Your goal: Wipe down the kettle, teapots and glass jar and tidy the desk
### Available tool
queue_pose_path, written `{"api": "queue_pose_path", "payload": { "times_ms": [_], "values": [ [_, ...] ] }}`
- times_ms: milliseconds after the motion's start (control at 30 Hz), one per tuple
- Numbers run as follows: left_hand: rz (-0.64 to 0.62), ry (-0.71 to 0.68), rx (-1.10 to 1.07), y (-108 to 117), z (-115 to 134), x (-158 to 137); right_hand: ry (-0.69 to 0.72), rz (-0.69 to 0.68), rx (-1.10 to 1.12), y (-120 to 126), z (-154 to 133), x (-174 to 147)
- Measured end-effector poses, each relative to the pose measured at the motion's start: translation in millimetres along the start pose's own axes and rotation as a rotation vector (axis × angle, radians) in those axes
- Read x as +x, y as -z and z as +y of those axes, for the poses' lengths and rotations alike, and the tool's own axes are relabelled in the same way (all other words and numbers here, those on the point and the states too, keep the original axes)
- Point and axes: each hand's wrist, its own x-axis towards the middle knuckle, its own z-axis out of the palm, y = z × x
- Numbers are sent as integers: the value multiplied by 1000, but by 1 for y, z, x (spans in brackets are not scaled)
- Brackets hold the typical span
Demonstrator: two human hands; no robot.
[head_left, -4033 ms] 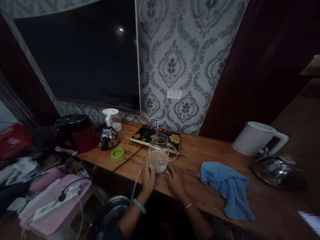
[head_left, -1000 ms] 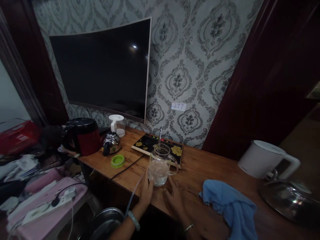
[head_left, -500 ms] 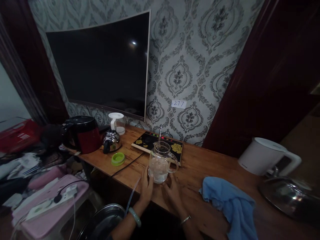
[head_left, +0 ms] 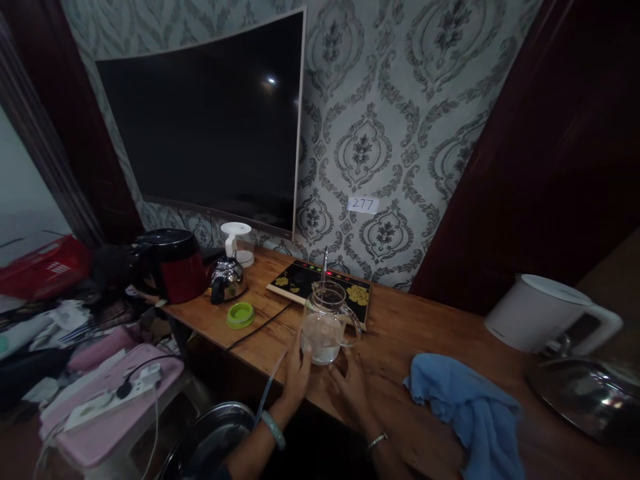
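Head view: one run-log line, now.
left hand: cupped at clear glass pitcher; right hand: open near its base, contact unclear; pitcher: upright, clear liquid inside; crumpled blue cloth: right of hands, on brown wooden table

Colourless pitcher (head_left: 321,328), blue cloth (head_left: 463,400), grey-patterned wallpaper (head_left: 363,148), black hotplate (head_left: 299,275) (with yellow flowers (head_left: 358,295)).

- Glass pitcher (head_left: 324,330) with clear liquid, in front of a black flowered hotplate (head_left: 296,275) on the wooden counter (head_left: 425,320); a slim shiny rod (head_left: 325,259) rises above its rim.
- Left hand (head_left: 296,367): against the pitcher's left side, thumb over the glass.
- Right hand (head_left: 353,383): fingers spread, just beside the pitcher's base; contact unclear.
- Left of the pitcher: green dish (head_left: 241,316), small shiny kettle (head_left: 230,280), red-and-black vessel (head_left: 183,273).
- Right of the pitcher: crumpled blue cloth (head_left: 465,403), white kettle (head_left: 535,312).
- Above and behind the pitcher: slip reading "277" (head_left: 363,205).
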Motion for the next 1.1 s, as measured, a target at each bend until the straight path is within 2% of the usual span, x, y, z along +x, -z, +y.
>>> {"api": "queue_pose_path", "payload": {
  "times_ms": [200,700,1100],
  "values": [
    [-18,-25,17,1,2,1,18,-14,65,-2,2,1],
    [-34,-18,-37,2,0,3,-60,4,232,-5,15,0],
    [-66,-12,-55,3,6,5,-63,-56,332,7,-11,1]
  ]
}}
